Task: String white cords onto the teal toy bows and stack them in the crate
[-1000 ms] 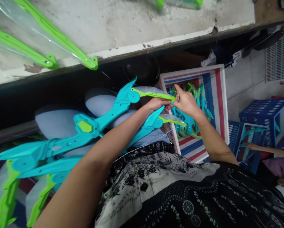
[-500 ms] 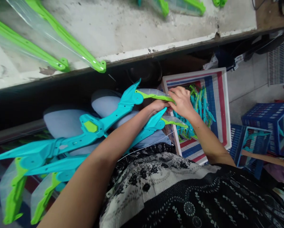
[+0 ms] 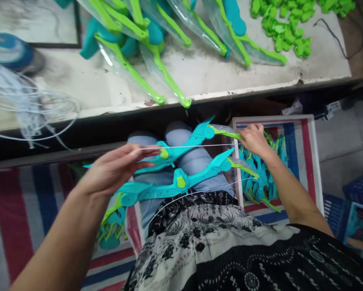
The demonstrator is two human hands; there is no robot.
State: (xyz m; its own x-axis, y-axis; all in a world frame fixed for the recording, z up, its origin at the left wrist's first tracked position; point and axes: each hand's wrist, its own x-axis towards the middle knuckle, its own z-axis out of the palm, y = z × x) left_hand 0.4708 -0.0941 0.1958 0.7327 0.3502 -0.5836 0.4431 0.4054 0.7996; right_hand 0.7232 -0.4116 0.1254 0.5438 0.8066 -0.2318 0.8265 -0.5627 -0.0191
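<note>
Bowstring (image 3: 196,146) runs taut between pinching left fingers (image 3: 146,150) and right fingers (image 3: 254,129) gripping bow tip (image 3: 226,132).

One cam only, head-worn, facing fwd and steeply down over the person's own chest and lap; the patterned top (image 3: 230,242) fills the bottom edge, v. close. Mid-frame at arm's reach: left hand (image 3: 117,169) pinching a white string (image 3: 205,145), right hand (image 3: 254,139) on the green tip of the teal toy bow (image 3: 193,141). Top of frame catches the bench (image 3: 214,81) from above, near edge slanting across; striped bin (image 3: 305,137) sits right, floor beyond it.
</note>
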